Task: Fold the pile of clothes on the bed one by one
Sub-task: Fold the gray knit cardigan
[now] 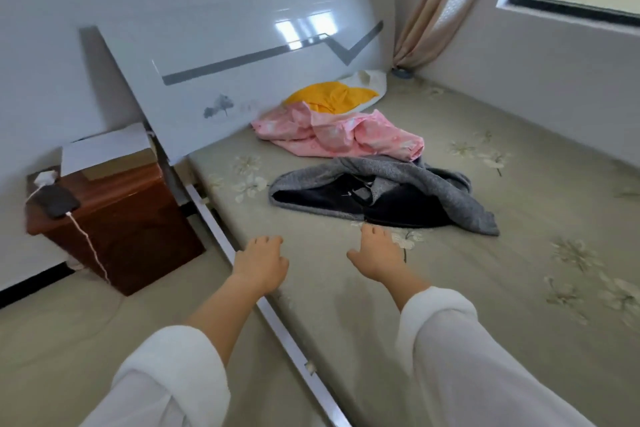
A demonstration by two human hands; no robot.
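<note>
Left hand (261, 262) over the near edge of the bed (519, 270), fingers loosely spread, nothing in it. Right hand (377, 253) likewise released and bare, fingertips just short of the grey garment (453, 191).

Clothes lie loose toward the head of the bed, none folded yet. The grey garment is nearest, crumpled, its dark lining turned outward. Behind it, touching or nearly so, is the pink garment (339, 135). The yellow garment (329, 97) lies on something white against the headboard (242, 80).

Handling, by judgement: the grey one looks like thick fleece, soft and limp with some weight, and likely to drag on the sheet, not slide. Best hold is probably the near hem or two shoulder points, one per hand, to shake it flat. Pink and yellow look thin and light.

Room: there is a wide flat stretch of mattress to the right and in front for spreading out. The metal rail (277, 322) edges the left side and the wall (536, 87) closes the far right. The nightstand (131, 218) stands beside the bed, well apart.
</note>
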